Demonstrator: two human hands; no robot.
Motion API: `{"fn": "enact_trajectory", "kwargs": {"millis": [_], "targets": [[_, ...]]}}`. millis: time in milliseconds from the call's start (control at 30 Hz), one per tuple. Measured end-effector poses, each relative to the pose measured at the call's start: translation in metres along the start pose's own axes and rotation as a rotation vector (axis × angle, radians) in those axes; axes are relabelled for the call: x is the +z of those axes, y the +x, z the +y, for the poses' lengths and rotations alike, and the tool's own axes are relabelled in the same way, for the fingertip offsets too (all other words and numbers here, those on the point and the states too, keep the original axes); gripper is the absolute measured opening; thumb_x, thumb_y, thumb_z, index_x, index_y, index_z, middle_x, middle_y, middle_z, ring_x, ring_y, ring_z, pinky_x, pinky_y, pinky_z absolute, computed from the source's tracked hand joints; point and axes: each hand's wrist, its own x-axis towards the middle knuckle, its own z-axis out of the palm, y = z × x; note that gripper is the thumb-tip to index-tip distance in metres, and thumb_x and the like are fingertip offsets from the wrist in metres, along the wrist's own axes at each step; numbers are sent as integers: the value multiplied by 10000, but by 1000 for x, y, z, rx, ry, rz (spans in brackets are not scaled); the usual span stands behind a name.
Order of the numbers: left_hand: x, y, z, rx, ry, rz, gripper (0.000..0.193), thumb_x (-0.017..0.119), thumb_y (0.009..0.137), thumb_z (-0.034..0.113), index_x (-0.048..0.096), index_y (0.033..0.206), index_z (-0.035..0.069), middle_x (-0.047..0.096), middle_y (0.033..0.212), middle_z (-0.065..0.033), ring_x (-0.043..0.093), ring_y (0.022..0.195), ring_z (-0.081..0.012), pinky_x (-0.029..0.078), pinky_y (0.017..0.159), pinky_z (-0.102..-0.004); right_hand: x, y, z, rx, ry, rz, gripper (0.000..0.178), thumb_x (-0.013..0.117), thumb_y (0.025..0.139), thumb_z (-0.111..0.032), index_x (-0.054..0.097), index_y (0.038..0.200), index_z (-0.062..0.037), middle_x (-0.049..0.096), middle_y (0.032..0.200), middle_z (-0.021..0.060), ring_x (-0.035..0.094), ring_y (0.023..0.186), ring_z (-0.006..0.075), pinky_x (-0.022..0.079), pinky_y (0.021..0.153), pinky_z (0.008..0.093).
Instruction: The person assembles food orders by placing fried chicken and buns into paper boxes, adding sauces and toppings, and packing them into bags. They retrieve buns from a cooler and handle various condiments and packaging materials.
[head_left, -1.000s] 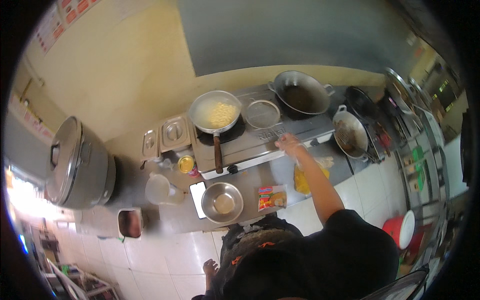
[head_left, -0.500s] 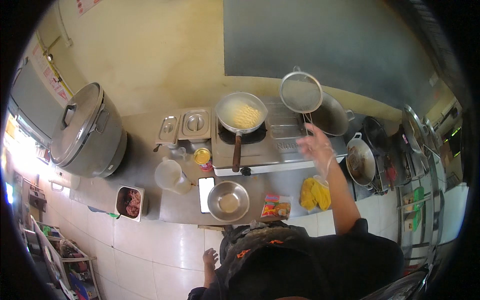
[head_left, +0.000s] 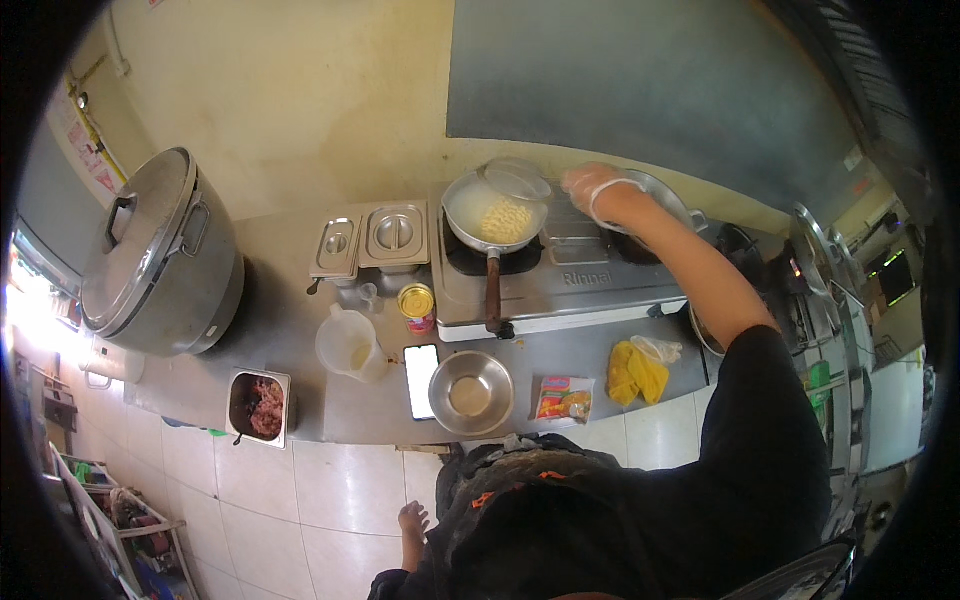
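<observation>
My right hand (head_left: 592, 188), in a clear plastic glove, is closed on a round wire-mesh strainer (head_left: 517, 179). The strainer's basket hovers over the far right part of a saucepan (head_left: 463, 212) on the left burner. In the pan a block of pale noodles (head_left: 507, 218) lies in cloudy liquid, and its wooden handle (head_left: 493, 290) points toward me. My left hand (head_left: 413, 519) hangs low beside my body, away from the counter, with nothing in it and its fingers apart.
A metal bowl (head_left: 440, 396), phone (head_left: 420, 383), noodle packet (head_left: 563, 399) and yellow cloth (head_left: 637, 373) line the counter's near edge. Left stand a plastic pitcher (head_left: 338, 340), tin can (head_left: 417, 308), meat container (head_left: 265, 408) and big lidded pot (head_left: 195, 270). A wok (head_left: 662, 192) sits behind my right forearm.
My right hand has carried the strainer left and away from me, from above the wok side to over the saucepan. The left hand still hangs low.
</observation>
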Motion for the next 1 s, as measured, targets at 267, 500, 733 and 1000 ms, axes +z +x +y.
{"fn": "enact_trajectory", "kwargs": {"millis": [267,500,733,1000], "targets": [[-19,24,3,149,33,-104,371,647,1013,297,602,1326,103,689,1128,-89,680,921,-255,527,693,-411,13,19,-46,103,2,-155,314,533,984,-92,728,1230,-70,709,1272,206,684,1188,394,565,986,467],[-30,30,48,-81,-219,-37,353,655,1029,289,599,1326,106,700,1113,-74,687,929,-242,531,711,-410,59,24,-14,131,413,-275,387,607,929,-49,692,1296,-139,707,1275,122,679,1127,313,549,1014,416],[-32,44,78,-126,-169,-35,339,613,1024,254,599,1327,103,706,1140,-81,687,943,-245,541,723,-414,50,-5,-40,193,695,-49,350,547,1025,-288,725,1227,-65,710,1276,171,676,1172,370,527,993,477],[-31,85,67,192,203,-276,364,598,1060,330,573,1362,129,681,1204,-66,676,1029,-244,538,777,-419,72,-3,-56,17,244,40,272,508,977,-147,716,1124,-53,708,1204,213,663,1135,436,539,1003,484]]}}
